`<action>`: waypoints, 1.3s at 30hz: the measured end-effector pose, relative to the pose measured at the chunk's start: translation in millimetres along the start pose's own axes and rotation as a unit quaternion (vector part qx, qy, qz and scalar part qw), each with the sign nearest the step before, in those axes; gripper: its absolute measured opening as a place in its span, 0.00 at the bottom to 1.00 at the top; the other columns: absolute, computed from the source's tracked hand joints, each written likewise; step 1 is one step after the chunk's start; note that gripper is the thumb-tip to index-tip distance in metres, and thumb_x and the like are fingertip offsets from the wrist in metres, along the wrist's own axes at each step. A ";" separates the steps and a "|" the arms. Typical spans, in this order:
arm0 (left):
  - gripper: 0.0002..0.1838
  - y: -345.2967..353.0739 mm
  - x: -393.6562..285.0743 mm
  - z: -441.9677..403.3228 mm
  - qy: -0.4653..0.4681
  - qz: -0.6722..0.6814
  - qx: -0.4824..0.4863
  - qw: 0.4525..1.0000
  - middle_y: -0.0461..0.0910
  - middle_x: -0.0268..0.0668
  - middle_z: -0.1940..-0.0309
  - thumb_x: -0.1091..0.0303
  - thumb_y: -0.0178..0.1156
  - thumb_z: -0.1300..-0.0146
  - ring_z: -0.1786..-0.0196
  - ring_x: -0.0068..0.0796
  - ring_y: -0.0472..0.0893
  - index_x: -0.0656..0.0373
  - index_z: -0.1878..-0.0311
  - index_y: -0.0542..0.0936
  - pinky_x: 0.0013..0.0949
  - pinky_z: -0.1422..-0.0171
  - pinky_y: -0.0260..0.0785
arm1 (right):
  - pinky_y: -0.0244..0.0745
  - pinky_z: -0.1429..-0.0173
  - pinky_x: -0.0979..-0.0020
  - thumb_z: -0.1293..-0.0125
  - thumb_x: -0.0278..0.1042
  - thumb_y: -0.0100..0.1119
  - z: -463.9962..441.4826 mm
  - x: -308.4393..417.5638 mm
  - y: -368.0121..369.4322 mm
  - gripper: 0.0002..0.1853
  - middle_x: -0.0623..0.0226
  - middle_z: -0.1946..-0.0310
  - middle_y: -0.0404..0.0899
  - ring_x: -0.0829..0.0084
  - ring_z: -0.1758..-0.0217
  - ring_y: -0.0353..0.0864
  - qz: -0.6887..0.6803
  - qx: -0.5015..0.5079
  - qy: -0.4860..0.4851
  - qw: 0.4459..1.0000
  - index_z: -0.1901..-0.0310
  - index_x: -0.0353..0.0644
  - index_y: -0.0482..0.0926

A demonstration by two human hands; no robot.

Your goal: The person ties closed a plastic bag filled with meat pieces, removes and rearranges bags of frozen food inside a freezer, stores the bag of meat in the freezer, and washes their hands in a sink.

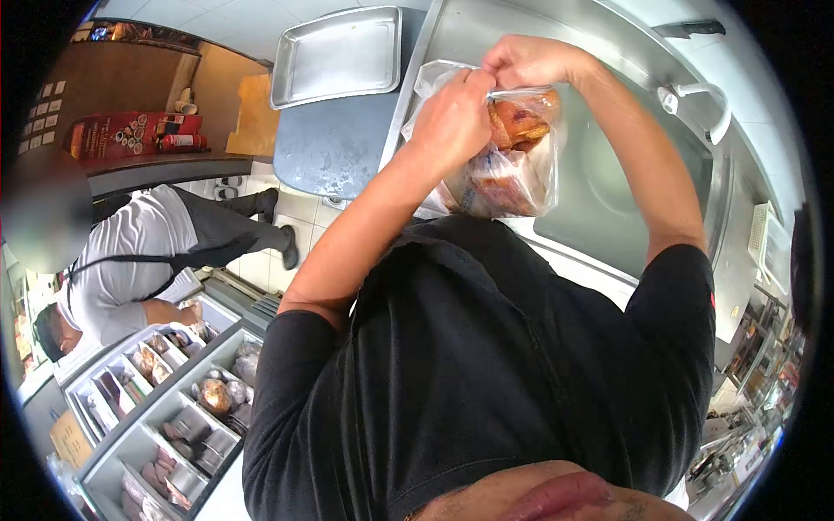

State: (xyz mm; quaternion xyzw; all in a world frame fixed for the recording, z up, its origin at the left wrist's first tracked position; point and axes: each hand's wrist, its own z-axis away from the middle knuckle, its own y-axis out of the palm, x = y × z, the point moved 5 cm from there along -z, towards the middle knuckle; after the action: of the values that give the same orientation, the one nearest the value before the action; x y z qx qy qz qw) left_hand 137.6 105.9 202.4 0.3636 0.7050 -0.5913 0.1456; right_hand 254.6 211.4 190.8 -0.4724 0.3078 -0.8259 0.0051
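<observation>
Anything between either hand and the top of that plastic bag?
Nothing visible. The left hand and right hand are both at the top of the plastic bag, fingertips close together, with no other object between them and it.

At 11 o'clock, a metal tray (pixel 337 56) is set on a blue-grey top (pixel 317 154). At 2, a white tap (pixel 726 110) is seen. At 8, drawers (pixel 165 391) are filled with food (pixel 215 396). At 9, a pale shirt (pixel 143 227) is worn by a bent-over person (pixel 231 227).

Your left hand (pixel 453 122) hides part of the bag (pixel 521 178); near right, shelf items (pixel 757 372) are too small to identify.
</observation>
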 end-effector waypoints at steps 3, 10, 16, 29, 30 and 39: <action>0.13 -1.5 -3.5 -2.8 -0.007 0.004 0.007 1.000 0.79 0.54 0.55 0.78 0.53 0.41 0.52 0.59 0.78 0.62 0.52 0.77 0.52 0.46 0.72 | 0.74 0.58 0.70 0.49 0.26 0.59 15.2 11.3 7.2 0.12 0.67 0.72 0.81 0.71 0.67 0.78 0.057 -0.015 0.008 0.998 0.62 0.33 0.82; 0.13 -4.1 -6.5 -10.3 0.002 0.001 -0.010 1.000 0.79 0.55 0.57 0.80 0.52 0.42 0.52 0.57 0.80 0.64 0.53 0.76 0.50 0.45 0.72 | 0.73 0.57 0.68 0.49 0.23 0.56 22.9 -0.6 18.4 0.14 0.62 0.65 0.81 0.68 0.62 0.79 0.094 -0.090 -0.084 0.988 0.59 0.33 0.80; 0.13 -2.3 -5.2 -13.5 0.015 0.010 -0.021 1.000 0.80 0.54 0.58 0.80 0.53 0.42 0.53 0.55 0.81 0.66 0.52 0.75 0.47 0.47 0.74 | 0.72 0.55 0.72 0.47 0.16 0.50 32.2 4.7 21.8 0.21 0.65 0.65 0.81 0.73 0.61 0.77 -0.017 -0.128 -0.065 0.989 0.49 0.36 0.76; 0.20 20.8 32.1 -10.1 -0.224 0.364 0.110 0.898 0.79 0.39 0.61 0.79 0.55 0.38 0.75 0.20 0.74 0.63 0.41 0.68 0.25 0.79 0.62 | 0.75 0.48 0.62 0.46 0.25 0.62 86.7 33.3 21.3 0.18 0.66 0.58 0.81 0.62 0.50 0.79 0.170 -0.359 -0.249 0.883 0.51 0.42 0.78; 0.21 19.7 33.6 -11.0 -0.218 0.363 0.103 0.900 0.79 0.39 0.61 0.79 0.55 0.38 0.75 0.20 0.74 0.63 0.41 0.68 0.25 0.79 0.63 | 0.76 0.50 0.61 0.47 0.27 0.64 93.2 38.5 28.9 0.15 0.65 0.60 0.80 0.59 0.53 0.79 0.223 -0.363 -0.265 0.865 0.55 0.42 0.80; 0.23 18.6 24.3 -9.2 -0.131 0.340 0.107 0.925 0.78 0.37 0.62 0.81 0.54 0.37 0.70 0.21 0.76 0.62 0.39 0.67 0.26 0.69 0.68 | 0.71 0.54 0.60 0.53 0.25 0.63 84.8 45.5 56.5 0.07 0.65 0.67 0.75 0.60 0.59 0.75 0.338 -0.422 -0.244 0.805 0.71 0.40 0.76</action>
State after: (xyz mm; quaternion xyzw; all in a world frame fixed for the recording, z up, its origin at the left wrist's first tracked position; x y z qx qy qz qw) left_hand 135.5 123.5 175.8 0.5142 0.4460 -0.6208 0.3888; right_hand 279.9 109.3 228.1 -0.4801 0.7545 -0.4182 0.1592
